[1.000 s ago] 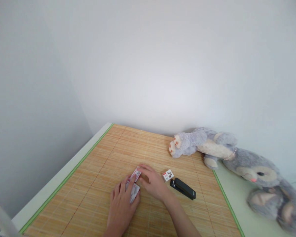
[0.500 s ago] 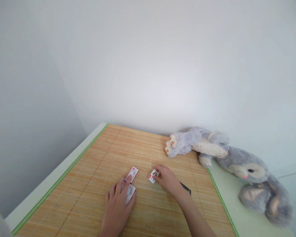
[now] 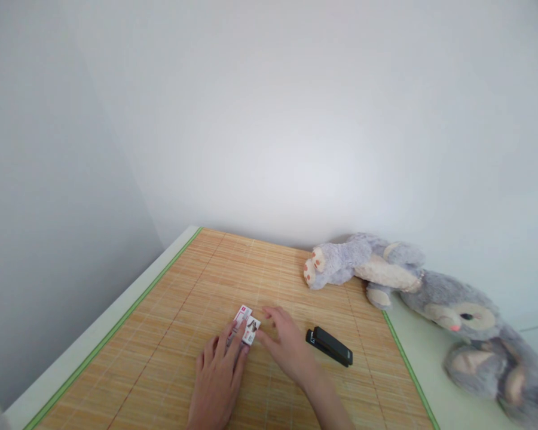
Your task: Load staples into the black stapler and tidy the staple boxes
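Observation:
My left hand (image 3: pixel 217 379) lies flat on the bamboo mat (image 3: pixel 179 334), fingers stretched out, its fingertips resting on small white-and-red boxes (image 3: pixel 242 313). Another small white box with a dark picture (image 3: pixel 252 330) sits right beside them. My right hand (image 3: pixel 286 346) is open just to the right, its fingertips touching that box's edge. A black stapler (image 3: pixel 329 346) lies on the mat to the right of my right hand, apart from it.
A grey-and-cream plush rabbit (image 3: pixel 430 298) lies along the wall at the right, its feet reaching onto the mat's far corner. The mat has a green border (image 3: pixel 130 313) on a pale tabletop. White walls close in behind and on the left.
My right hand picked up the small picture box from beside the stapler, carried it left and set it against the boxes under my left fingers. My left hand stayed put.

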The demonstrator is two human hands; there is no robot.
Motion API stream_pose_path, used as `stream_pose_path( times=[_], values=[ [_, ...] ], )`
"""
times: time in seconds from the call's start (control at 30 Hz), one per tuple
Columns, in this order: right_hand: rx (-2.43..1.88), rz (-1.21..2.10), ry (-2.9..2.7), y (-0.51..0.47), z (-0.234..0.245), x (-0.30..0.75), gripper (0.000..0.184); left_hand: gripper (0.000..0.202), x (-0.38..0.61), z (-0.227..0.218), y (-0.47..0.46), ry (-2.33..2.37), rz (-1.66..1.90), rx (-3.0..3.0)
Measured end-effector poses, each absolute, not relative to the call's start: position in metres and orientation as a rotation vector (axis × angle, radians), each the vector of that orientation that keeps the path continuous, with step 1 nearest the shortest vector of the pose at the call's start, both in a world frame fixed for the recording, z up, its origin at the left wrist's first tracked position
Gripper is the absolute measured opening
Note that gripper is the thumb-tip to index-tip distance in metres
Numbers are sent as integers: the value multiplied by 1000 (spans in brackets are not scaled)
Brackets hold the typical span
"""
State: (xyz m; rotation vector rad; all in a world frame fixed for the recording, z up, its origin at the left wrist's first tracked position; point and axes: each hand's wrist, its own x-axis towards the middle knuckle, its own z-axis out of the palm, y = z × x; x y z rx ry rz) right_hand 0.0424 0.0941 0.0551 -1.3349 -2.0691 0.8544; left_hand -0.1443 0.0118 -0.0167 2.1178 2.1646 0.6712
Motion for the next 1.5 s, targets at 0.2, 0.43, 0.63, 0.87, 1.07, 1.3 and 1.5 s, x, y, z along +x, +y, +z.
stream_pose_path(
  times=[0.2, 0.43, 0.63, 0.87, 1.07, 1.3, 1.5],
  values=[
    [-1602, 423, -2088, 76, 50, 156, 48, 54, -145, -17, 13, 2184, 696, 2105],
    [-1701, 685, -1980, 40, 29, 189, 37, 55, -144, -16, 11, 2146, 696, 2098],
    [-1675, 926, -1708, 18, 3, 112, 45, 62, -149, -20, 9, 2082, 714, 2075],
    [-1564, 995, -1841, 1, -33, 64, 81, 67, -159, -26, 6, 2010, 736, 2093],
    [-1545, 901, -1973, 13, 4, 40, 69, 65, -160, -28, 5, 2026, 734, 2147],
    [-1389, 804, -2127, 41, 27, 7, 66, 60, -190, -39, 15, 2160, 739, 2169],
    [-1270, 764, -2113, 69, 13, -26, 60, 56, -226, -31, 41, 2203, 758, 2150]
  ],
)
